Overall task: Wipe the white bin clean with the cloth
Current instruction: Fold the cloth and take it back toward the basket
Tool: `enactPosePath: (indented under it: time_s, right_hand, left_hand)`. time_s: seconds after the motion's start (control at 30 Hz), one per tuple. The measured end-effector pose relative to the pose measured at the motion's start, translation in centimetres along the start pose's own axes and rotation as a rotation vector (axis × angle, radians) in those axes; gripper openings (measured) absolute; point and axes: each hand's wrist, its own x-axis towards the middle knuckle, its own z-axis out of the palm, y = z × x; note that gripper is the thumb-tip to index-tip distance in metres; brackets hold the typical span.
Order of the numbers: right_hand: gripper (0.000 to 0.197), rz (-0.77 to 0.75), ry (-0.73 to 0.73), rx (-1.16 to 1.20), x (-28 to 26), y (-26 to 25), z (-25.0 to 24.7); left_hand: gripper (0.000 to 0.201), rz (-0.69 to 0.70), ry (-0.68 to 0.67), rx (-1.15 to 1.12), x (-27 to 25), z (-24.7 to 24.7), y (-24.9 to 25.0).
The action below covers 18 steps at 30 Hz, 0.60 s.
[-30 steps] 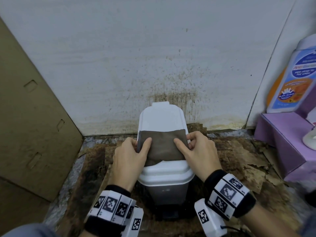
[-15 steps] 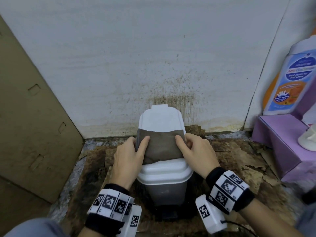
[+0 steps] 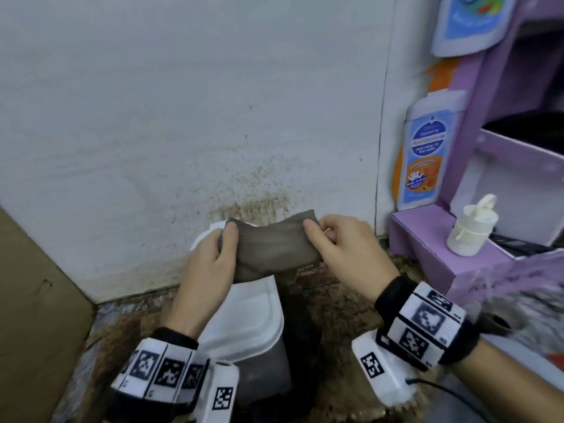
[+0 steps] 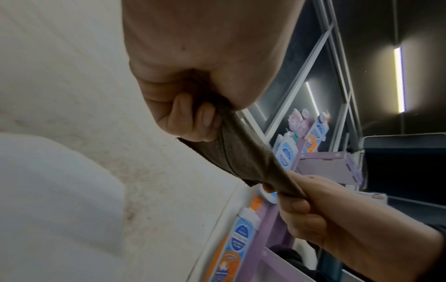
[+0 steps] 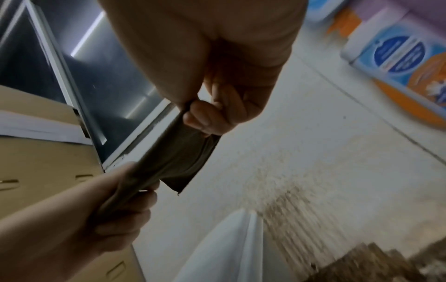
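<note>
I hold the cloth [image 3: 274,248] stretched between both hands, lifted clear of the white bin [image 3: 247,319] and hanging over the back part of its lid. My left hand [image 3: 210,270] pinches the cloth's left edge, thumb on the near face and fingers curled behind it; my right hand [image 3: 345,254] pinches the right edge the same way. In the left wrist view the fabric runs taut from one pinch to the other, with a fold line along it, so I judge I am pulling it flat or refolding it to turn up a fresh face for the next pass.

The bin stands on the stained brown floor covering [image 3: 332,303], its back close against the white wall [image 3: 183,117]. That wall is speckled with brown splashes just above the lid, which suggests why the lid's rear edge needs attention. The lid is shut, and its front half shows white below my hands.

To my right a purple shelf unit [image 3: 427,254] carries a small white flip-top container [image 3: 470,230] and a blue and orange bottle [image 3: 424,157]. A cardboard panel [image 3: 33,315] leans at my left. Both stand well apart from the bin, leaving my arms room to work.
</note>
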Motion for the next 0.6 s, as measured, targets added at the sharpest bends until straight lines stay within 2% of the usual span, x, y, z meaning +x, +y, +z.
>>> enactPosePath:
  time_s: [0.2,0.37,0.6]
  right_hand:
    - [0.045,0.073,0.085,-0.066,-1.2,1.5,-10.2]
    - [0.042,0.137,0.145,-0.069,-4.5,4.2,-17.9]
    - [0.04,0.299,0.257,-0.03,-11.2,10.0,-25.3]
  left_hand:
    - [0.049,0.036,-0.16,-0.141,1.5,5.6,7.1]
    - [0.048,0.248,-0.334,-0.073,1.8,11.4,12.7]
    - [0.042,0.41,-0.567,-0.087,1.4,22.4,16.2]
